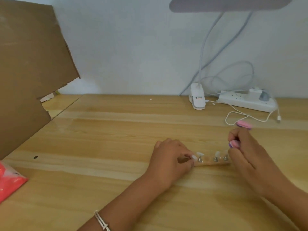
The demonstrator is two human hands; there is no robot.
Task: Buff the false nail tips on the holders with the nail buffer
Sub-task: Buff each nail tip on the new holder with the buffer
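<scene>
A wooden strip point(215, 162) is lying on the bench point(116, 130), carrying small metal holders point(216, 158) that are each propping up a white false nail tip point(217, 154). Three such holders are showing along the strip, with a bare gap between the first and second.

The left hand point(170, 162) is resting at the left end of the strip, its fingers point(185, 160) pinched narrow around a loose nail tip point(194, 157) just beside the leftmost holder; whether that tip is sitting on a holder of its own is hidden by the hand. A thin bracelet point(101, 220) is circling the left wrist.

The right hand point(246, 157) is hovering over the right end of the strip, its fingers point(233, 135) curled closed around the pink nail buffer point(235, 144). One end of the buffer is sticking out behind the knuckles, the other is peeking out near the rightmost holder, blurred.

Far behind the strip, a white clip lamp base point(197, 98) and a white power strip point(246, 101) are sitting against the wall, with a cable point(240, 114) looping toward the right hand. Far left of the strip, a cardboard sheet point(30, 67) is leaning upright, and a red packet point(10, 182) is lying at the bench edge.
</scene>
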